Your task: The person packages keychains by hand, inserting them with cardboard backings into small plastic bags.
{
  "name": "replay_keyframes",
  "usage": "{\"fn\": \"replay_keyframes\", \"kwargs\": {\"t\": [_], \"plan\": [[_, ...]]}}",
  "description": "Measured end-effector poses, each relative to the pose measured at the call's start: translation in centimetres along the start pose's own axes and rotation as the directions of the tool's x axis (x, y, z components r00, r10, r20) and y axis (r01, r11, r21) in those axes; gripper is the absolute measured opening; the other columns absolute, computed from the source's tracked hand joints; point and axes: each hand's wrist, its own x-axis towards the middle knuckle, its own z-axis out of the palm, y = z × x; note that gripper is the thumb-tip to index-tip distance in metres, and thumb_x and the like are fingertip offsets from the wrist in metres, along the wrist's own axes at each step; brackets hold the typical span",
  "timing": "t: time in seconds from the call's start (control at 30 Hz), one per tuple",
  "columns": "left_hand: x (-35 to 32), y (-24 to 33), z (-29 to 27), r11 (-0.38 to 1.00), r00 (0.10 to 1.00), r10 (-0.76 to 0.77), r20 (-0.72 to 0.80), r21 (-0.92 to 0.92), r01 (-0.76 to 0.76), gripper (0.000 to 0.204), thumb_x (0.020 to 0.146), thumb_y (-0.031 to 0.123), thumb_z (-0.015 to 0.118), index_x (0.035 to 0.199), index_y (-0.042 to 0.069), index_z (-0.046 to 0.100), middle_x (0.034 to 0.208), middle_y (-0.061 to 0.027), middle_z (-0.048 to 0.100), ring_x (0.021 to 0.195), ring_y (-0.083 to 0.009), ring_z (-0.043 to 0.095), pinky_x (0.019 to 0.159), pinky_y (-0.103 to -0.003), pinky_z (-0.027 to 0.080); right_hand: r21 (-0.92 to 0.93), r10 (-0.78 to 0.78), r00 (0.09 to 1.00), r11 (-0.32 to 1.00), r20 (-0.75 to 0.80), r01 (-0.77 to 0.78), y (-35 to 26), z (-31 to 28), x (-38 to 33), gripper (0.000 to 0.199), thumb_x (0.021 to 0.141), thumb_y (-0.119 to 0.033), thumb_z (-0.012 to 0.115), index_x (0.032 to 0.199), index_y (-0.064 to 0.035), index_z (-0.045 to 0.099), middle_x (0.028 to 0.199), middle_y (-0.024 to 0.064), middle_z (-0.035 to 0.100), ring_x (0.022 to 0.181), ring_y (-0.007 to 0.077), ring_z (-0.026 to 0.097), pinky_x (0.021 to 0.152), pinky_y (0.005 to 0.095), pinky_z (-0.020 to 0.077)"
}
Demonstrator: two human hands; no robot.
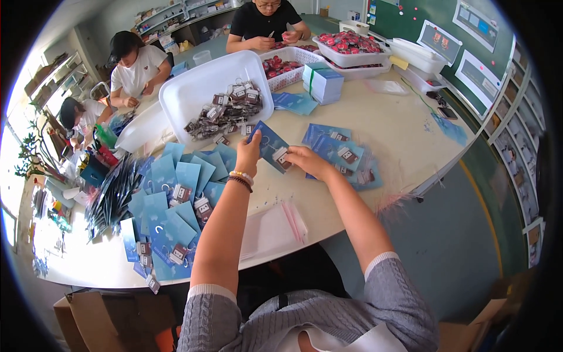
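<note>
Between my two hands is a blue card point(267, 136), tilted above the table. My left hand point(248, 154) grips its left edge. A brown-and-white keychain point(281, 156) with a metal ring lies against the card's lower part, and my right hand point(309, 162) pinches it there, fingers closed. Just beyond stands a white tub point(170, 100) heaped with similar keychains point(230, 107). Several blue cards with keychains point(343, 154) lie to the right of my right hand. Left of my left forearm spreads a pile of blue cards point(166, 176), some with keychains on them.
Clear plastic bags point(272, 230) lie near the table's front edge. A banded card stack point(322, 87) stands beyond my hands, beside a basket point(302, 54) and tray point(352, 60) of red items. Dark packets point(115, 196) are at left. Co-workers point(267, 24) sit across and at left.
</note>
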Motion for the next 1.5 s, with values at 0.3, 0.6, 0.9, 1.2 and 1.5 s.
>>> {"fn": "replay_keyframes", "kwargs": {"t": [0.3,0.6,0.9,1.2,1.5], "plan": [[-7.3,3.5,-2.0,0.919,0.963,0.175,0.206,-0.385,-0.084,0.033,0.089,0.031,0.055,0.098,0.000,0.056,0.088,-0.0028,0.061,0.076,-0.0128,0.061,0.069,-0.027,0.052,0.515,0.109,0.946,0.855,-0.304,0.067,-1.2,2.5,-2.0,0.028,0.085,-0.024,0.062,0.100,-0.0037,0.049,0.103,0.0076,0.055,0.087,0.0162,0.058,0.077,0.0346,0.0490],[-21.7,-3.2,-2.7,0.198,0.777,0.351,0.522,0.770,-0.607,0.077,0.078,0.036,0.063,0.132,-0.007,0.029,0.140,-0.0225,0.027,0.131,-0.0371,0.023,0.106,-0.049,0.020,0.573,0.013,0.942,0.796,-0.337,0.194,-2.4,-0.3,-10.1,0.037,0.084,-0.010,0.062,0.115,-0.0037,0.043,0.094,0.0051,0.058,0.085,0.0136,0.060,0.070,0.0300,0.0506],[-23.7,-6.4,-2.1,0.088,0.752,0.302,0.586,0.768,-0.634,0.049,0.085,0.024,0.054,0.129,0.009,0.042,0.139,-0.0150,0.033,0.129,-0.0344,0.029,0.106,-0.048,0.017,0.587,0.274,0.852,0.808,-0.447,0.048,-1.6,1.7,-18.6,0.028,0.090,-0.016,0.052,0.115,-0.0057,0.044,0.100,0.0048,0.059,0.088,0.0114,0.059,0.067,0.0289,0.0520],[-22.9,-5.4,-3.0,0.571,0.819,0.377,0.433,0.588,-0.573,0.031,0.086,0.011,0.046,0.114,-0.001,0.054,0.123,-0.0155,0.053,0.123,-0.0287,0.041,0.108,-0.044,0.015,0.423,0.306,0.794,0.903,-0.525,-0.068,-0.7,4.3,-23.5,0.032,0.093,-0.021,0.047,0.119,-0.0030,0.042,0.095,0.0067,0.060,0.075,0.0114,0.063,0.051,0.0275,0.0554],[-22.8,-5.4,-3.3,0.725,0.860,0.348,0.374,0.473,-0.500,0.029,0.094,0.016,0.040,0.110,0.001,0.059,0.119,-0.0131,0.056,0.118,-0.0267,0.047,0.108,-0.042,0.016,0.313,0.160,0.712,0.946,-0.683,0.089,-1.7,4.8,-24.1,0.031,0.093,-0.023,0.046,0.117,-0.0037,0.042,0.093,0.0077,0.060,0.073,0.0124,0.062,0.046,0.0293,0.0558]]}}
